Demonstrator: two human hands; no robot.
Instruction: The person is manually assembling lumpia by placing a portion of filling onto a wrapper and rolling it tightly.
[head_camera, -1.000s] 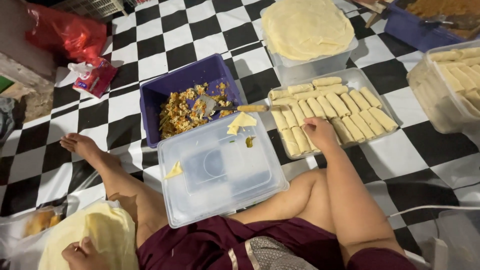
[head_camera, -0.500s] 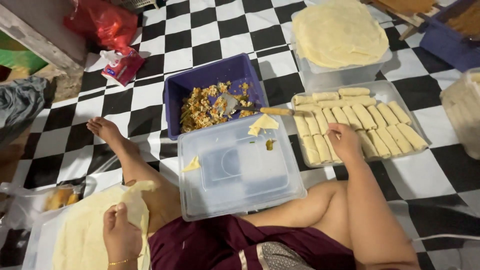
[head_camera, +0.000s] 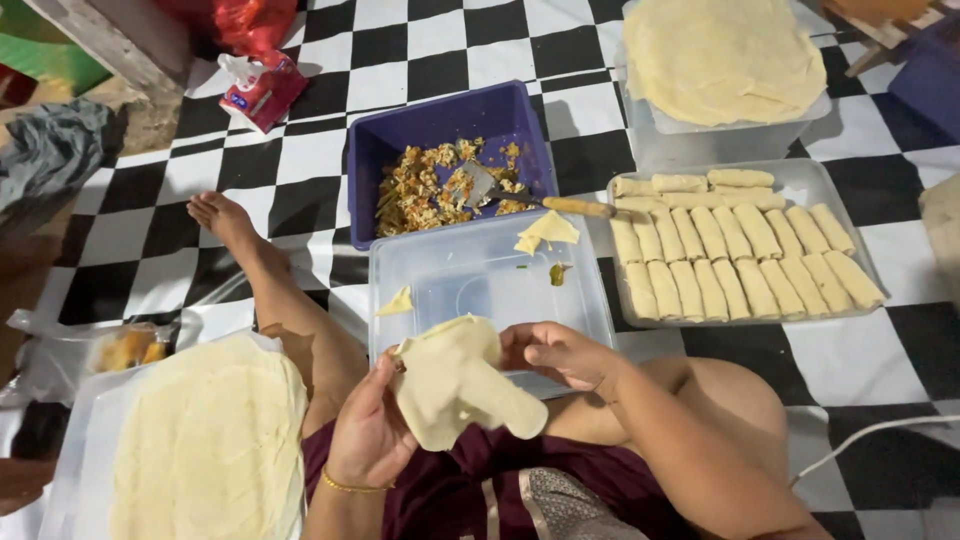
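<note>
A thin, pale round wrapper (head_camera: 462, 385) hangs limp between both hands above the near edge of the upturned clear plastic lid (head_camera: 480, 275). The left hand (head_camera: 368, 435) grips its left edge from below, fingers curled around it. The right hand (head_camera: 562, 355) pinches its upper right edge with closed fingertips. A stack of wrappers (head_camera: 205, 445) lies just left of the left hand.

Both arms are bare, no sleeves. A thin gold bangle (head_camera: 350, 486) circles the left wrist. Maroon garment (head_camera: 470, 495) with a grey patterned panel (head_camera: 565, 508) beside the bangle; foot (head_camera: 222, 216) bare.
</note>
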